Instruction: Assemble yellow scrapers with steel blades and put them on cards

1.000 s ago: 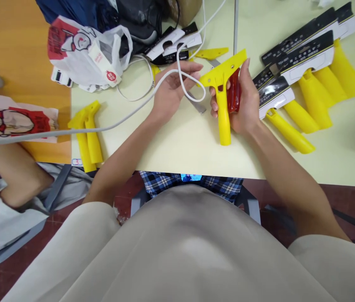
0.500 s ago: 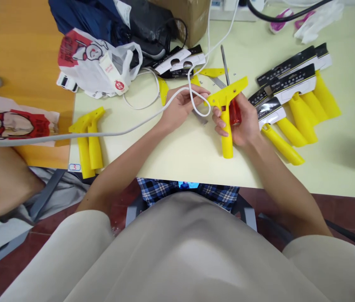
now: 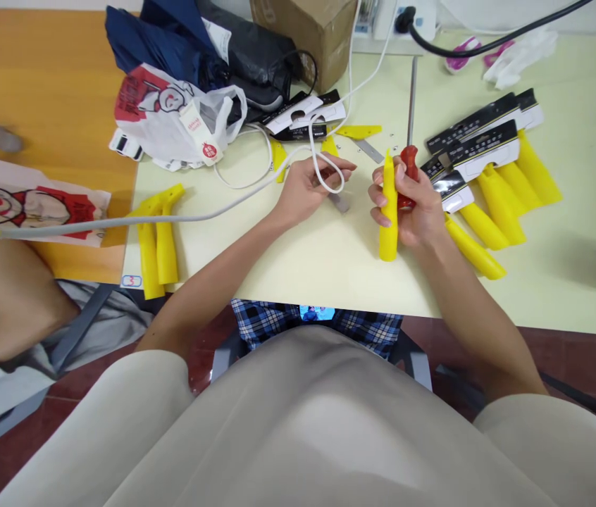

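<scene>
My right hand point(image 3: 418, 204) is closed around a yellow plastic scraper handle point(image 3: 389, 218) and a screwdriver point(image 3: 408, 160) with a red grip. The scraper handle stands nearly upright, its T-shaped head seen edge-on. The screwdriver's shaft points away from me, past the handle. To the left, my left hand point(image 3: 306, 186) hovers over the table, its fingertips drawn together; whatever they pinch is too small to make out. A white cable point(image 3: 330, 158) loops in front of its fingers. Near it lie a grey metal blade point(image 3: 339, 203) and a yellow scraper head piece point(image 3: 360, 132) with another blade point(image 3: 369, 150).
Several yellow scrapers with black-and-white card sleeves point(image 3: 482, 151) lie at right. Two yellow handles point(image 3: 167, 243) rest near the left table edge. Behind are a plastic bag point(image 3: 165, 120), a cardboard box point(image 3: 319, 42) and a power strip point(image 3: 382, 35). Another person's arm point(image 3: 20, 296) is at left.
The scraper handle has turned in my right hand, from its T-shaped face to edge-on. The screwdriver has swung more upright beside it. My left hand is slightly farther from the handle.
</scene>
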Motion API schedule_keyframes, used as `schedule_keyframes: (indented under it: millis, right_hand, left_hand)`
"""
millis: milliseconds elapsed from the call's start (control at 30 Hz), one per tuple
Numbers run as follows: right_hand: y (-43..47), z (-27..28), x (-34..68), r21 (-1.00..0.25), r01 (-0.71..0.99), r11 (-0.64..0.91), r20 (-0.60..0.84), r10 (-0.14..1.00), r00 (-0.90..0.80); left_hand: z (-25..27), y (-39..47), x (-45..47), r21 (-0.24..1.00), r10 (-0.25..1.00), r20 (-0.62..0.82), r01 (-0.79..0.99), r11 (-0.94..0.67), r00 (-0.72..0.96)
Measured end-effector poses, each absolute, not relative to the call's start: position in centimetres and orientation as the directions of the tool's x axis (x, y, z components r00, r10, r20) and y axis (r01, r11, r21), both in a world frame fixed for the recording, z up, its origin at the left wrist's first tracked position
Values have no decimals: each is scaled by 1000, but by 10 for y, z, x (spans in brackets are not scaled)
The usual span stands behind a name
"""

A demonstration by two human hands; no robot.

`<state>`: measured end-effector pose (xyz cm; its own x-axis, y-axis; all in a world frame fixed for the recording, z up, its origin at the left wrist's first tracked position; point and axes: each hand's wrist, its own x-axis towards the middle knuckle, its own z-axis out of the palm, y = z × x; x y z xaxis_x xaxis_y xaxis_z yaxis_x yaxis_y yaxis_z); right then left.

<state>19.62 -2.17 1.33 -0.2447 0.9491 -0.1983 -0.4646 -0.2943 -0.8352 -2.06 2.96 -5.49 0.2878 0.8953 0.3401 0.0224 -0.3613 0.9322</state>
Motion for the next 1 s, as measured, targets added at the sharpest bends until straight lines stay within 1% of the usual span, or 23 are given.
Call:
schedule_keyframes:
  millis: [133, 267, 367, 500, 567, 667, 833, 900, 1000]
  right_hand:
    - [-19, 16, 202, -828, -501, -252, -132, 956, -263]
    - [-15, 16, 207, -805, -524, -279, -100, 934, -343]
    - [-14, 18, 206, -784, -535, -316, -88, 909, -407]
    - [-16, 20, 201, -796, -503, -338, -77, 879, -470]
    - [-17, 20, 200, -802, -505, -318, -66, 888, -455]
    - [-18, 17, 202, -805, -503, -314, -90, 904, -419]
    - [-17, 14, 206, -797, -521, -304, -104, 920, -377]
    - [-16, 14, 207, -797, -536, -277, -101, 938, -333]
    - [-14, 16, 209, -826, -532, -185, -65, 970, -236]
  left_hand:
    - [-55, 32, -22, 921, 899, 363, 50, -386, 245]
    - [-51, 38, -30, 882, 880, 424, 122, -455, 216]
    - [-48, 42, -36, 855, 858, 433, 175, -488, 276]
    - [-46, 42, -41, 841, 839, 387, 227, -491, 382]
    - [-45, 40, -43, 835, 831, 364, 247, -491, 421]
    - [-45, 41, -47, 829, 817, 338, 263, -493, 467]
    - [-45, 44, -50, 798, 806, 354, 296, -525, 474]
    - [-45, 44, -46, 788, 808, 381, 299, -538, 449]
    - [-44, 43, -32, 788, 801, 404, 276, -550, 441]
